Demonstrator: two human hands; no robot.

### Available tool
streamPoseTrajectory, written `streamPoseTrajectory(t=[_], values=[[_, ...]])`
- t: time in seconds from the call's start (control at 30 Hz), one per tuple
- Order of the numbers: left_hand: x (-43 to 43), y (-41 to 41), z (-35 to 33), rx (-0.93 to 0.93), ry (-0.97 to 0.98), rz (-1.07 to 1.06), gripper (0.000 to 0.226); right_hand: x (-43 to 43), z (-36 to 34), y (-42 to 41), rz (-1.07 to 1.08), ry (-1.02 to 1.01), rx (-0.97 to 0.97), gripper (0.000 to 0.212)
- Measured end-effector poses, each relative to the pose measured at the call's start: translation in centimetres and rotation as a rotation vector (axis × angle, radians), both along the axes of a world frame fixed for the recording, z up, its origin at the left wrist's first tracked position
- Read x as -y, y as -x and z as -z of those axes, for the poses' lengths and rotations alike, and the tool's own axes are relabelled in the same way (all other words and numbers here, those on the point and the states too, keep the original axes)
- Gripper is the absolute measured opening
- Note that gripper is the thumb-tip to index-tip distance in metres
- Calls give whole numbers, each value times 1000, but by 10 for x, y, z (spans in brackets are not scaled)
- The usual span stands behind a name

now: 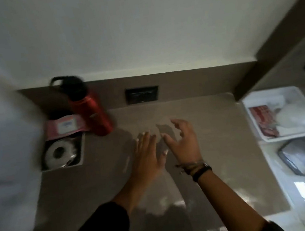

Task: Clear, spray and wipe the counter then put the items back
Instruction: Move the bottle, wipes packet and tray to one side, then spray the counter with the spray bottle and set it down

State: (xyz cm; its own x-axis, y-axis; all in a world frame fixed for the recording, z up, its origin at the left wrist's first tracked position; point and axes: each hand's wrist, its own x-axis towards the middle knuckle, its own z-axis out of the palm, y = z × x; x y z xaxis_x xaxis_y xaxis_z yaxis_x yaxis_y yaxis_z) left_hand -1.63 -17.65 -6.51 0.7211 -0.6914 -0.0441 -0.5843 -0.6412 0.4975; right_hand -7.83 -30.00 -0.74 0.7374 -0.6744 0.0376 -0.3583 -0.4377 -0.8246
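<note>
- Both hands bare and spread, gripping nothing: left hand [146,154] low over the table [221,164], right hand [184,140] beside it.
- Bottle [91,111] stands upright at back-left, nearer the left hand.

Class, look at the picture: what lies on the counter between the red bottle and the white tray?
In the head view, only the two open hands, left and right, over bare counter between bottle and tray.

Both hands empty, left hand [146,154] flat, right hand [183,140] loosely spread (fingers curled).
</note>
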Motion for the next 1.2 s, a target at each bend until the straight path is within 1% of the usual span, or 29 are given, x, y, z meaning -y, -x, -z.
streamPoseTrajectory(t=[0.07, 0.13, 0.2, 0.27, 0.33, 0.43, 0.47, 0.53, 0.6, 0.67, 0.7, 0.73, 0.77, 0.83, 0.87, 0.9, 0.97, 1.03, 1.1, 1.13, 1.17, 1.2], values=[[69, 2, 2, -38, -69, 151, 73, 43, 4, 56, 126, 44, -85, 45], [135, 10, 9, -52, -107, 278, 77, 87, 11, 104, 255, 40, -186, 44], [193, 25, 19, -42, -137, 350, 80, 132, 20, 142, 354, 10, -251, 45], [241, 47, 30, -45, -149, 353, 78, 176, 31, 170, 419, 9, -270, 47], [272, 72, 44, -39, -177, 311, 79, 221, 39, 186, 459, 35, -263, 46], [283, 96, 65, 141, -210, 246, 79, 288, 49, 201, 541, 26, -258, 51], [284, 98, 69, 207, -217, 222, 79, 310, 52, 206, 607, 23, -257, 54], [285, 97, 73, 274, -226, 185, 79, 350, 58, 218, 776, 31, -216, 66], [287, 96, 73, 303, -231, 171, 80, 387, 61, 224, 883, 26, -130, 86], [288, 97, 71, 298, -232, 160, 82, 423, 61, 223, 888, -6, -46, 108], [287, 97, 69, 292, -220, 154, 83, 441, 61, 220, 865, -9, -15, 114], [287, 98, 68, 286, -206, 146, 83, 459, 62, 215, 828, 8, -4, 115], [287, 99, 68, 279, -199, 137, 83, 473, 63, 210, 771, 55, -13, 106], [287, 99, 68, 265, -203, 126, 82, 491, 64, 198, 675, 168, -39, 72], [287, 99, 68, 259, -202, 122, 81, 492, 64, 193, 671, 191, -18, 58], [286, 98, 69, 254, -200, 117, 81, 488, 63, 190, 673, 203, 7, 52], [286, 96, 72, 261, -208, 123, 81, 466, 55, 194, 674, 286, 66, 48], [288, 95, 72, 271, -230, 125, 81, 435, 35, 210, 657, 377, 209, 39], [286, 95, 70, 249, -247, 123, 82, 395, 0, 232, 633, 442, 381, 28], [285, 95, 69, 225, -251, 131, 82, 370, -20, 245, 603, 474, 425, 22], [283, 95, 67, 187, -249, 138, 82, 340, -38, 260, 562, 512, 423, 17], [282, 94, 64, 144, -233, 150, 83, 304, -52, 275, 529, 536, 371, 16]])
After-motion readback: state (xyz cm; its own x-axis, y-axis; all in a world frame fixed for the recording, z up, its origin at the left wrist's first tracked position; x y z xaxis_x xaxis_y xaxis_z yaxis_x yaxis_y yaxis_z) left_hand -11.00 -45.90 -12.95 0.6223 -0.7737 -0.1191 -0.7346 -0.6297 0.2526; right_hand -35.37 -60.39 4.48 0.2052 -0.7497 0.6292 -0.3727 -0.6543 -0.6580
